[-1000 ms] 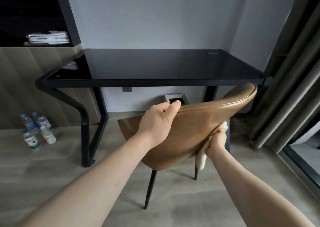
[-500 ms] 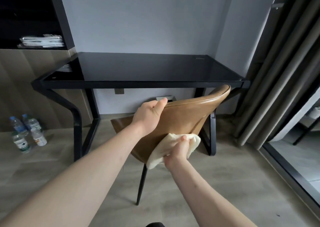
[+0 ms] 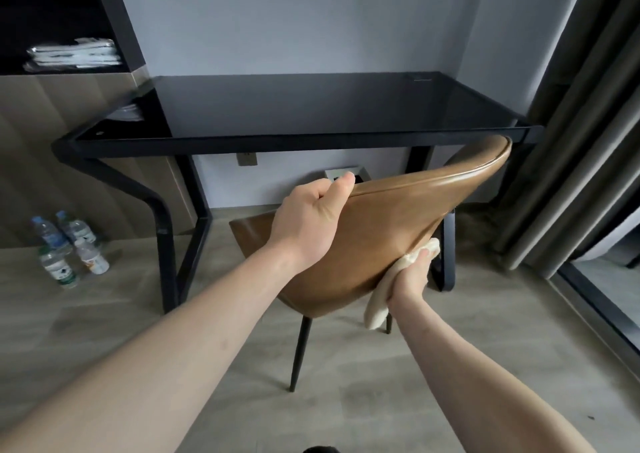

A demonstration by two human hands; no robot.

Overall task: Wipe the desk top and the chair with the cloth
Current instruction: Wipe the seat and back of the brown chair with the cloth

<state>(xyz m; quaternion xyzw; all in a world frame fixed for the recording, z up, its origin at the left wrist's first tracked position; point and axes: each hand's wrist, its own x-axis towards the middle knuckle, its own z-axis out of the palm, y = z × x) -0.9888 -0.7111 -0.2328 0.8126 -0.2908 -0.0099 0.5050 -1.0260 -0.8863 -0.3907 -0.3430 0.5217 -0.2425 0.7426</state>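
Observation:
A tan leather chair (image 3: 391,224) stands in front of the black glass desk (image 3: 311,106), its back toward me. My left hand (image 3: 311,220) grips the top rim of the backrest, thumb on the near side. My right hand (image 3: 410,276) holds a cream cloth (image 3: 379,305) against the lower right edge of the backrest. Part of the cloth hangs below the hand and a bit shows above the fingers.
Several water bottles (image 3: 65,248) stand on the wood floor at the left by the desk's black leg (image 3: 166,244). A dark shelf holds folded papers (image 3: 74,54). Grey curtains (image 3: 571,141) hang at the right beside a dark door track.
My right hand has slid the cloth from the middle of the backrest's rear face out to its lower right edge. The left hand keeps its grip on the rim.

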